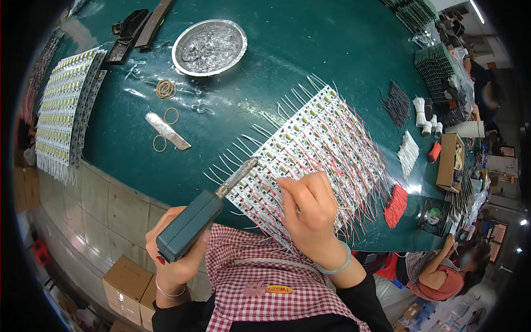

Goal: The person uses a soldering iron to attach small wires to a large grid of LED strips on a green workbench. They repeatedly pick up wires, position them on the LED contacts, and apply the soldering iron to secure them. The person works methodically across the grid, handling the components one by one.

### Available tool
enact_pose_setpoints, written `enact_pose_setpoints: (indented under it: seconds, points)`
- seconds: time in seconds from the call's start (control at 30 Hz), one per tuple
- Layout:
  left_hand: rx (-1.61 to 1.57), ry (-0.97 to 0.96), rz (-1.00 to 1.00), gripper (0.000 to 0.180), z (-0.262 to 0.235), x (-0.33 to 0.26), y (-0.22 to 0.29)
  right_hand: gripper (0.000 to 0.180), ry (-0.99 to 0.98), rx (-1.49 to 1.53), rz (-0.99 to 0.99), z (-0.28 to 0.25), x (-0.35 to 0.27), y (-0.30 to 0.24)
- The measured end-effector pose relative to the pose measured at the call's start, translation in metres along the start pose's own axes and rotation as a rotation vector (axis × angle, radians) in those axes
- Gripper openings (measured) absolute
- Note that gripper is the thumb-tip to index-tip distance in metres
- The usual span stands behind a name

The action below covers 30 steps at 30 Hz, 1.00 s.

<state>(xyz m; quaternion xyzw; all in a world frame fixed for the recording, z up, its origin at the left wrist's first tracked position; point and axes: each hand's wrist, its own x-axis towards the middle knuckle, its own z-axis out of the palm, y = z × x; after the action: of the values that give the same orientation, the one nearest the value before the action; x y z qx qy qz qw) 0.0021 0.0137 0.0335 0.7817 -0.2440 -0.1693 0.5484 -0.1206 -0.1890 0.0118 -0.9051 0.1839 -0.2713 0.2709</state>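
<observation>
My left hand (181, 250) is wrapped around the dark green handle of a soldering iron (191, 224). Its metal tip reaches up and right to the near-left part of a panel of white circuit boards (293, 138). Rows of yellowish components cover this panel, and many white and red wires stick out from it. Over the panel's near side is my right hand (312, 213), thumb and forefinger pinched together close to the iron's tip. Whatever lies between those fingertips is too small to make out.
A round metal bowl (209, 48) stands at the back, with rubber bands (165, 89) and a flat metallic strip (167, 131) nearer. Stacked board panels (66, 108) sit left. Bundles of black wires (396, 104), white wires (407, 155) and red wires (395, 206) lie right, beside a fan (434, 216). A co-worker (442, 274) sits beyond.
</observation>
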Motion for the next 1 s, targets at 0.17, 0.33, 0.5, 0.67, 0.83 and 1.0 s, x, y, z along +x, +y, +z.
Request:
enact_pose_setpoints:
  seconds: [0.17,0.33,0.5,0.67,0.83,1.0]
  points:
    - [0.002,-0.001,0.01,0.025,0.001,-0.002,-0.003,0.025,0.002,-0.017,0.009,0.024,-0.008,0.012]
    - [0.052,-0.037,0.053,0.024,0.001,-0.002,-0.005,0.025,0.009,-0.039,0.0,0.028,-0.009,0.013]
    - [0.075,-0.039,0.084,0.022,0.002,-0.001,-0.004,0.024,0.003,-0.055,0.001,0.029,-0.008,0.013]
    - [0.06,-0.056,0.046,0.022,0.003,-0.001,-0.004,0.023,0.0,-0.064,0.004,0.03,-0.008,0.013]
    - [0.068,-0.068,0.036,0.021,0.004,0.0,-0.005,0.022,0.001,-0.063,0.005,0.031,-0.009,0.013]
    - [0.089,-0.084,0.063,0.02,0.001,0.001,-0.004,0.022,-0.008,-0.063,0.001,0.03,-0.008,0.012]
